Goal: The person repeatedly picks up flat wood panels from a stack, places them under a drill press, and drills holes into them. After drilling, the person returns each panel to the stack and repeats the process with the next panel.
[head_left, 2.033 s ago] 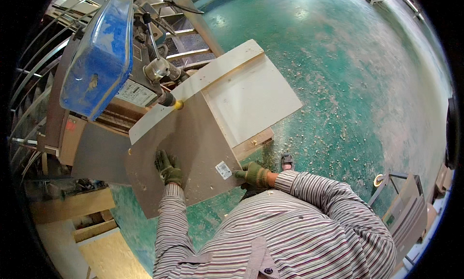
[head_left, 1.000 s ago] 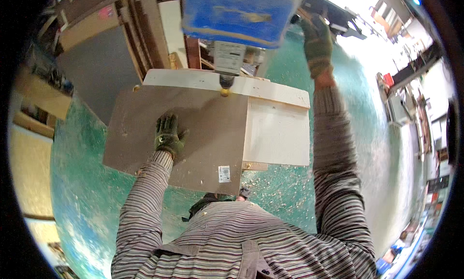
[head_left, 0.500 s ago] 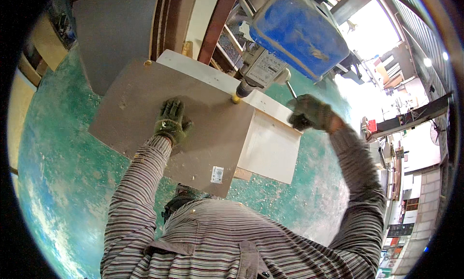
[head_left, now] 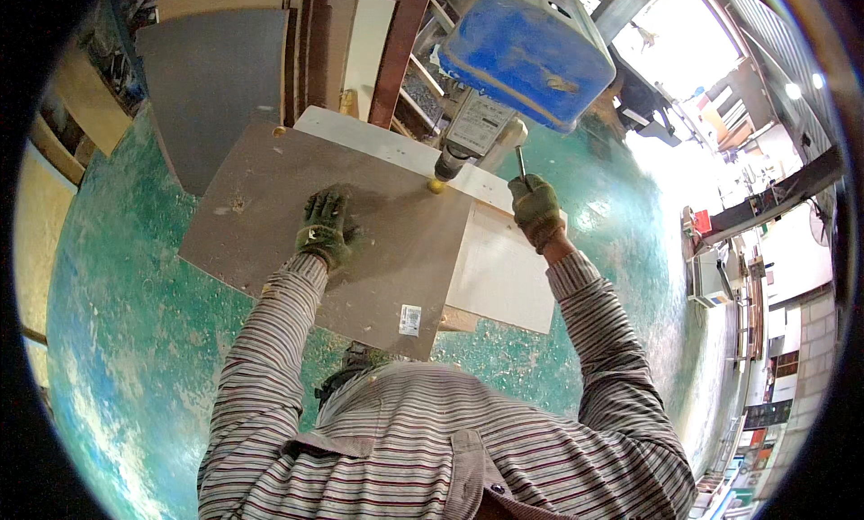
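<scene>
Panel (head_left: 387,259): brown, thin, flat-faced, dusted with chips. It lies under the left hand (head_left: 324,230) and left of the right hand (head_left: 537,209). Progress, as judged: partly done — one corner cut appears complete; completion at the bit cannot be told, nor can the number of cuts left.

Blue cover (head_left: 531,61): boxy, dusty, plastic-looking; beyond the right-hand grip.

White board (head_left: 504,268): pale, flat; exposed just nearer the body than the right hand.

White strip (head_left: 378,146): straight, along the panel's far edge, beyond the left hand.

Left hand: green glove, palm down, fingers extended, gripping nothing.

Right hand: green glove, fingers wrapped around the lever (head_left: 521,164), a slim metal rod.

Label (head_left: 409,320): white, rectangular; nearer the body than either hand.

Bit (head_left: 436,186): yellow, rounded; between the hands — contact with the panel unclear.

Corner cut (head_left: 279,131): round, tan; beyond and left of the left hand.
</scene>
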`<action>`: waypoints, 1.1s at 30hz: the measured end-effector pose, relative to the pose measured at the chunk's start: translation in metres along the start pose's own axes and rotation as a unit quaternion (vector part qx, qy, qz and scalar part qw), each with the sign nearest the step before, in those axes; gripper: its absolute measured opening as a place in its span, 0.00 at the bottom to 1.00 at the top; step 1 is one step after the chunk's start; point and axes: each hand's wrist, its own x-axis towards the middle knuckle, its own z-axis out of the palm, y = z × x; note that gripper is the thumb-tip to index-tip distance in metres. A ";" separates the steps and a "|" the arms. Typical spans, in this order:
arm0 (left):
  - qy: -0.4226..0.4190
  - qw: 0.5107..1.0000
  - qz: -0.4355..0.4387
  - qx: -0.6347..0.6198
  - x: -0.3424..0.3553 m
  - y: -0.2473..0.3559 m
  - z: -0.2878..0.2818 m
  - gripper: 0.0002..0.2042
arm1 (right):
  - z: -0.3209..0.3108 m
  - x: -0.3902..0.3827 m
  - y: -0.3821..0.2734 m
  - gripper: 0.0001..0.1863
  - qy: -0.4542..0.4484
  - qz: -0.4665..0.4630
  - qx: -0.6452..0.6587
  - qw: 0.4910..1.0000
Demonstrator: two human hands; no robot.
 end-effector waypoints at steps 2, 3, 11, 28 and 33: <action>-0.009 1.000 -0.007 0.010 -0.001 0.001 0.001 0.39 | 0.008 -0.004 0.004 0.10 0.036 0.019 0.031 0.999; -0.008 1.000 -0.011 0.022 -0.001 0.002 0.002 0.39 | 0.010 -0.006 0.003 0.11 0.052 0.024 0.010 0.998; -0.029 0.999 -0.020 0.037 -0.002 0.004 0.009 0.38 | 0.018 -0.025 -0.007 0.11 0.106 0.020 -0.034 0.994; -0.104 0.994 -0.032 -0.005 -0.022 0.018 -0.017 0.39 | 0.064 -0.028 0.032 0.09 0.144 -0.004 -0.034 0.989; -0.023 0.999 -0.029 0.000 -0.019 0.015 0.001 0.38 | 0.008 -0.037 -0.004 0.11 0.094 0.050 0.080 0.991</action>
